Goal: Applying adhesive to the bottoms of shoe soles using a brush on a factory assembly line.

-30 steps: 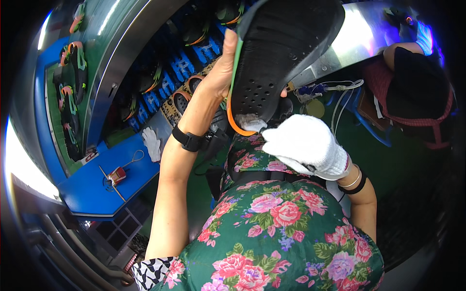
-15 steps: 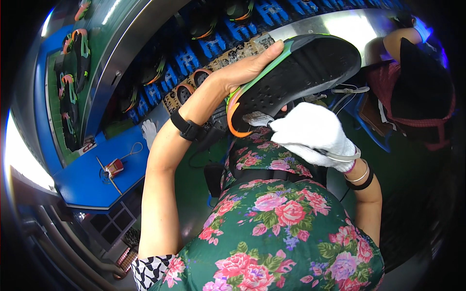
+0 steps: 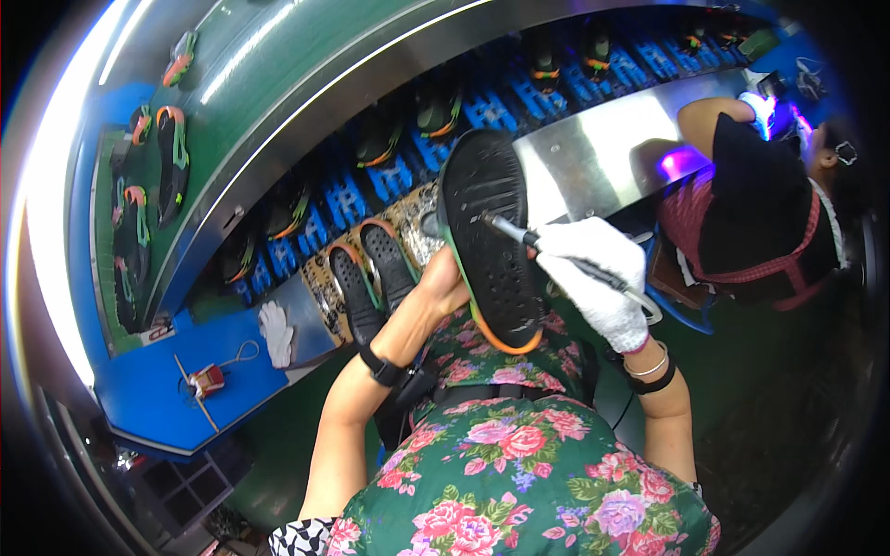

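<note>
My bare left hand [image 3: 447,281] is closed round the edge of a shoe sole [image 3: 501,283], held up in front of me. Its black inner face, dotted with small holes near the heel, is turned toward me; green and orange show along the rim. In a white knitted glove, my right hand [image 3: 598,269] grips a brush [image 3: 507,228] by its dark handle. The brush tip rests against the middle of the black face. Two more soles, a black one with an orange rim [image 3: 349,285] and its neighbour [image 3: 386,258], lie on the ledge left of my left hand.
Beyond the ledge runs a conveyor with blue racks [image 3: 489,113] carrying shoe parts. A blue table [image 3: 148,394] at left bears a white glove [image 3: 276,332] and a small red item [image 3: 206,381]. More soles [image 3: 171,167] lie on a green surface. Another person [image 3: 760,204] sits at right.
The sole has swung from a slant to nearly upright, toe end away from me. The brush has moved from the heel to the middle of the sole. My left hand has come lower.
</note>
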### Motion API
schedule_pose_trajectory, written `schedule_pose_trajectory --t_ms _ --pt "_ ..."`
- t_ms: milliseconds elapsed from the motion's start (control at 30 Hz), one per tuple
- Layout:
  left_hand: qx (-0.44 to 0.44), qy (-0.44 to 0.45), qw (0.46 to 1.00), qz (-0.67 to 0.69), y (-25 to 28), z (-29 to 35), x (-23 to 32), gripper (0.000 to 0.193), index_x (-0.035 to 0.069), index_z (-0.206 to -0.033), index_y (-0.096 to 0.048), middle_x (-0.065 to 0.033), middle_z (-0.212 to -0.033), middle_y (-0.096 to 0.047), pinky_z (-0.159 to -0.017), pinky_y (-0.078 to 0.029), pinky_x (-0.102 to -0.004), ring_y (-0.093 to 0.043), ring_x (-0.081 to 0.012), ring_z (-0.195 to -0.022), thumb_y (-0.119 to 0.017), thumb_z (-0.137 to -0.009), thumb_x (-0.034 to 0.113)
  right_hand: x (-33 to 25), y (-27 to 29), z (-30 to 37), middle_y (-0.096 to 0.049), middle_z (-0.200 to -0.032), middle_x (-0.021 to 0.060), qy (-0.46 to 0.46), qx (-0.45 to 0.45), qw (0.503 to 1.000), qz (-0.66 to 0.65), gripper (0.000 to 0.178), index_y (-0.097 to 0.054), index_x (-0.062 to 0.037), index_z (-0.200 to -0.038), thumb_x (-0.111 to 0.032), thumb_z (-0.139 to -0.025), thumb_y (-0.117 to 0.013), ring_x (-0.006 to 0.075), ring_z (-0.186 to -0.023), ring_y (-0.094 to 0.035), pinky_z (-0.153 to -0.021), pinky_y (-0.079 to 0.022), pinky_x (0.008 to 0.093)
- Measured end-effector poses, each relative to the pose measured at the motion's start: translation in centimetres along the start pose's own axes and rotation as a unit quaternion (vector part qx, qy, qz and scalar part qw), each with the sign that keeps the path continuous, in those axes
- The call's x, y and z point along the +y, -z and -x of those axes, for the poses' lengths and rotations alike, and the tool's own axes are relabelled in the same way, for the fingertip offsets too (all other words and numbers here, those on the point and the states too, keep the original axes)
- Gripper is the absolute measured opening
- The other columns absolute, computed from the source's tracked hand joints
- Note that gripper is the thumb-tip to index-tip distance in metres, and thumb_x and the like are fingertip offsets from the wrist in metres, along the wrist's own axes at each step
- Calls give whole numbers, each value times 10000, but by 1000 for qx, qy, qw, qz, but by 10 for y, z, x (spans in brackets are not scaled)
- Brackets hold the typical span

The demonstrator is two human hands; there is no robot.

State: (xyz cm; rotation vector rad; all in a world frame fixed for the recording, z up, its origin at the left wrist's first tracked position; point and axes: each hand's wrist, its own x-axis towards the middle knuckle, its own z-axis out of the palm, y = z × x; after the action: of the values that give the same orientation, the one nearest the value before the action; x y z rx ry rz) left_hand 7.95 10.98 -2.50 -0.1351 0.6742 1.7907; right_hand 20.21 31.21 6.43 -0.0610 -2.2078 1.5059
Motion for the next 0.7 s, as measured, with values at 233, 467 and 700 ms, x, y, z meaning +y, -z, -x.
schedule_pose_trajectory --t_ms 233,467,700 --pt "-105 56 993 4 29 18 -5 495 -41 -1441 -522 -246 -1396 -620 -1005 -595 -538 -651 -434 -1224 -456 -1113 324 -7 1 11 -773 -1017 123 128 -54 987 86 213 -778 -46 -1019 -22 -809 -809 292 -862 -726 -754 -575 388" --pt "-110 -13 957 268 -1 32 -13 793 -19 -1465 -527 -255 -1431 -596 -1081 -496 -616 -634 -433 -1245 -554 -965 596 -21 -5 16 -772 -931 107 141 56 984 99 177 -788 -59 -931 -14 -767 -836 258 -771 -717 -684 -570 354" --pt "-113 -76 976 172 -45 8 -29 1072 95 -1605 -371 -202 -1631 -398 -1237 -334 -554 -435 -371 -1469 -624 -838 798 -30 1 -5 -774 -918 101 145 57 984 88 202 -787 -60 -923 0 -736 -831 269 -802 -729 -717 -572 363"
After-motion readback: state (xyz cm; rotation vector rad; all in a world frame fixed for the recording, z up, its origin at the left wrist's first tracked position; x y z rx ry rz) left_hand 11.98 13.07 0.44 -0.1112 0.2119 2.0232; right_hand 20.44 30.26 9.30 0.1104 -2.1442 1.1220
